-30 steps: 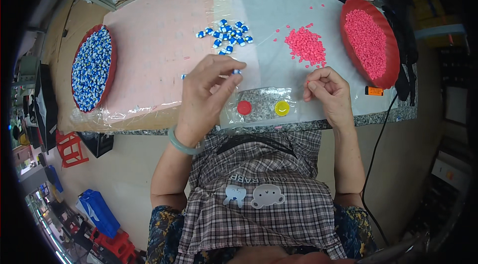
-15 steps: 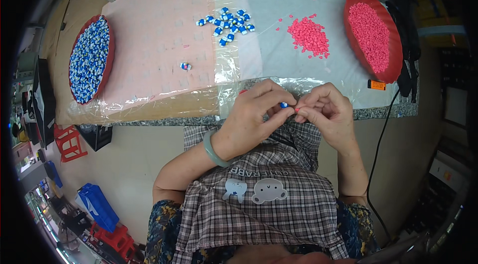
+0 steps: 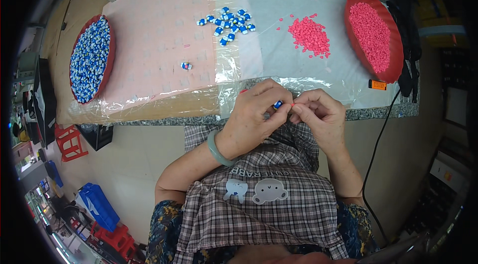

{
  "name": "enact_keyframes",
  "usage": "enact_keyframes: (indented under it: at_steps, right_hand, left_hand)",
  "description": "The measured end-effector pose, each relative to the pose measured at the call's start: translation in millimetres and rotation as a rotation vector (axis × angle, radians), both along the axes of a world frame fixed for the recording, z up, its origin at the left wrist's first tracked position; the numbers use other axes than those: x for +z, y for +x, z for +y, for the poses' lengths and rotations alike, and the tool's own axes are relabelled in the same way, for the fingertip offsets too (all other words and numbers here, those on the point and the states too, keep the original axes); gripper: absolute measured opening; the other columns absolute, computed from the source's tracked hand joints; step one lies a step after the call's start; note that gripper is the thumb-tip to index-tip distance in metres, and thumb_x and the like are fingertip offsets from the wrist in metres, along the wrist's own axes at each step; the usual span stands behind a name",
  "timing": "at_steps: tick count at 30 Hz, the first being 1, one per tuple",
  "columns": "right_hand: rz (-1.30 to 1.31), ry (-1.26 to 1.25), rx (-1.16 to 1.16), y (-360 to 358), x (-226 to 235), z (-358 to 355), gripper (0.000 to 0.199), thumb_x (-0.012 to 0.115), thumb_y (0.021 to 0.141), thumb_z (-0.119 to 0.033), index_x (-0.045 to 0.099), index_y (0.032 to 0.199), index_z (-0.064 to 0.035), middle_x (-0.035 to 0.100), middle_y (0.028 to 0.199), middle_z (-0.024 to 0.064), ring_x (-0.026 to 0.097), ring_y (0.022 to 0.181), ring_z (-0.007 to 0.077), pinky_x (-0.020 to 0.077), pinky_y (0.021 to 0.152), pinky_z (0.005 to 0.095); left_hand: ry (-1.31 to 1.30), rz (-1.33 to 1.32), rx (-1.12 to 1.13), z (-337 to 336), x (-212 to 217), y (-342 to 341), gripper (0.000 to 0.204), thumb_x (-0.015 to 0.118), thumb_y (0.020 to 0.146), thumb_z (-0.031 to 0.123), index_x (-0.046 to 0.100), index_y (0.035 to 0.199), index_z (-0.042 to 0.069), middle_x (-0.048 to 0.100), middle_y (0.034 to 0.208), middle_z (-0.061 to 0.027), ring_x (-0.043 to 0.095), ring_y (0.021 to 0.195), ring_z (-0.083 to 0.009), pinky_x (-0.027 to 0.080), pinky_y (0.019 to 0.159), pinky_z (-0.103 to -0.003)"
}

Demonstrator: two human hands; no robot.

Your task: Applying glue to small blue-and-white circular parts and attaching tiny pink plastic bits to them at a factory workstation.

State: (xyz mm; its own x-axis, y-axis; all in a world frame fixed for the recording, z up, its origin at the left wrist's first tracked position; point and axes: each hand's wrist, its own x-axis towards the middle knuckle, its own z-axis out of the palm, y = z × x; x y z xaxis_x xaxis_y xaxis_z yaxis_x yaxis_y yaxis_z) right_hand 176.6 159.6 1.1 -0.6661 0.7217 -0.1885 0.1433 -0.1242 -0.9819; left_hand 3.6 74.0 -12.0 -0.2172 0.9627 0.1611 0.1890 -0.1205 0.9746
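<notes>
Hands joined over the table's near edge.
Left hand point(image 3: 256, 117) pinches a small blue-and-white piece point(image 3: 277, 105); right hand point(image 3: 318, 114), fingers curled, pinches something tiny against it. Loose blue pieces point(image 3: 226, 21) and pink pile point(image 3: 310, 36) lie well beyond.

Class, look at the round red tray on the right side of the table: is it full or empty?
Full: the round red tray holds a heap of small pink pieces covering nearly its whole inside.

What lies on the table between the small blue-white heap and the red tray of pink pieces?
A loose pink heap on clear film, shown in the head view.
</notes>
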Motion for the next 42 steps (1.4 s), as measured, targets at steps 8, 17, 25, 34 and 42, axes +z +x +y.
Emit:
enact_keyframes:
  at_steps: [8,17,25,34,42]
  right_hand:
    - [0.056,-0.044,-0.108,-5.8,-1.4,-10.0,0.008,0.064,0.097,0.001,0.063,0.104,0.004,0.07,0.089,0.0095,0.068,0.076,0.0128,0.0578,0.067,0.0252]
    - [0.06,-0.095,-0.041,-3.4,-2.3,-2.2,0.004,0.063,0.096,-0.001,0.06,0.099,0.0003,0.066,0.083,0.005,0.062,0.066,0.0084,0.0508,0.059,0.0216]
    - [0.06,-0.236,-0.014,2.7,-5.6,14.9,0.006,0.061,0.098,-0.007,0.06,0.097,-0.0012,0.061,0.074,0.0021,0.054,0.057,0.0072,0.0437,0.052,0.021]
    - [-0.145,-0.291,0.079,9.6,-15.3,27.0,0.007,0.064,0.097,-0.008,0.062,0.093,-0.0037,0.061,0.072,0.0,0.055,0.056,0.0059,0.0443,0.051,0.0205]
    - [-0.227,-0.281,0.099,6.8,-20.9,32.6,0.005,0.065,0.096,-0.006,0.063,0.092,-0.004,0.061,0.074,-0.0005,0.057,0.058,0.0051,0.0466,0.051,0.0194]
  left_hand:
    - [-0.044,-0.095,0.012,-0.4,-0.5,1.6,0.009,0.068,0.089,-0.002,0.068,0.098,-0.001,0.064,0.102,-0.0092,0.065,0.084,-0.0121,0.059,0.066,-0.024]
    - [-0.106,-0.185,-0.035,-1.2,-0.8,1.3,0.009,0.067,0.092,-0.001,0.066,0.101,-0.003,0.064,0.101,-0.0078,0.065,0.083,-0.0108,0.059,0.069,-0.023]
    - [-0.289,-0.563,-0.114,-8.2,-3.1,-9.3,0.017,0.067,0.095,-0.001,0.064,0.112,-0.005,0.067,0.105,-0.0103,0.068,0.086,-0.0125,0.058,0.079,-0.024]
    - [-0.186,-0.663,-0.1,-14.7,-4.8,-13.5,0.026,0.06,0.096,-0.006,0.064,0.122,-0.008,0.065,0.123,-0.0174,0.07,0.108,-0.0236,0.059,0.093,-0.032]
    - [-0.169,-0.418,-0.027,-21.2,-2.0,-18.7,0.023,0.064,0.097,-0.002,0.065,0.12,-0.004,0.067,0.105,-0.0106,0.069,0.093,-0.0153,0.058,0.082,-0.025]
